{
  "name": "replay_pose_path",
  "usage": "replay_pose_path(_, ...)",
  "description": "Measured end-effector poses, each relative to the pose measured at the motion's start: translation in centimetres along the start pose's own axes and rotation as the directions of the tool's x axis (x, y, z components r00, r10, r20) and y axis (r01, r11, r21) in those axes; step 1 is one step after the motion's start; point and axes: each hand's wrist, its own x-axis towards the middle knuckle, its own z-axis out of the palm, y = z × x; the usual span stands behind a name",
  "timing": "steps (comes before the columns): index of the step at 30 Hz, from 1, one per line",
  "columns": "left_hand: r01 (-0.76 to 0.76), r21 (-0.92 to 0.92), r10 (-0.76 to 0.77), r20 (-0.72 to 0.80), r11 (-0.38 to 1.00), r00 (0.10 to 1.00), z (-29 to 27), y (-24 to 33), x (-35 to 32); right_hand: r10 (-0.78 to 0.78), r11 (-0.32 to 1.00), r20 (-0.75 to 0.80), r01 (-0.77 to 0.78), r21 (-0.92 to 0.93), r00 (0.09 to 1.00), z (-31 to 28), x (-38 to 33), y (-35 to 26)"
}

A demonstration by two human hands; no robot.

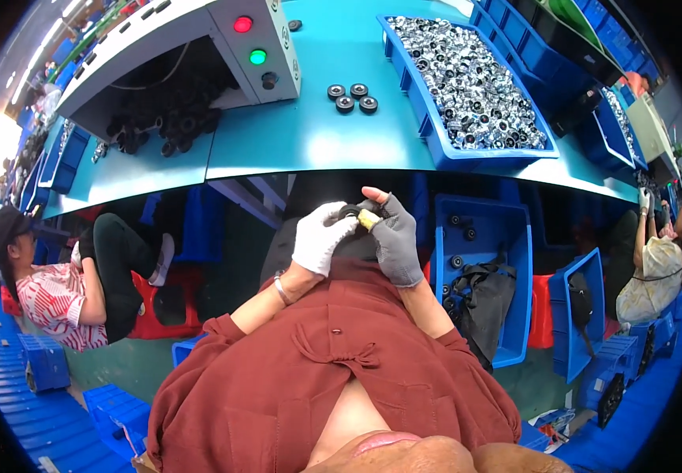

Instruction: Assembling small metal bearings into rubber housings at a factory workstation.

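My left hand (321,238), in a white glove, has its fingers closed on a small black ring-shaped part (348,211) held in front of my body. Close against it is my right hand (397,240) in a grey glove with bare fingertips, its fingers bent around the same spot. A pale yellow piece (368,219) shows between the hands; whether it is a separate thing or a wrap on my thumb I cannot tell. Part of the black part is hidden by my fingers. Beyond, on the teal table (317,142), several small black wheels (352,98) with metal centres sit grouped together.
A blue bin (479,162) of shiny metal parts stands at the table's right. At left is a grey machine (266,55) with lit buttons and a pile of black wheels (175,130). A blue crate (524,284) holds a dark bag (483,303). People sit on both sides.
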Motion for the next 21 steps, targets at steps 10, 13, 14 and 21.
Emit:
replay_pose_path(10, -0.226, 0.448, 0.191, 0.122, 0.865, 0.974, 0.6, -0.6, -0.8, -0.028, 0.99, 0.083, 0.039, -0.134, 0.996, -2.0, -0.9, -0.5)
replay_pose_path(13, -0.2, 0.533, 0.175, 0.098, 0.822, 0.98, 1.5, 0.8, -1.2, -0.025, 0.996, 0.068, 0.031, -0.087, 0.997, -2.5, -1.1, -0.7)
replay_pose_path(14, -0.226, 0.51, 0.208, 0.094, 0.83, 0.974, 1.6, 0.6, -1.1, -0.032, 0.996, 0.051, 0.036, -0.083, 0.998, -2.7, -1.1, -0.7)
replay_pose_path(21, -0.113, 0.32, 0.093, 0.078, 0.941, 0.993, 3.0, 0.4, -2.0, -0.034, 0.999, 0.114, 0.031, 0.022, 0.993, -4.2, -1.7, -0.6)
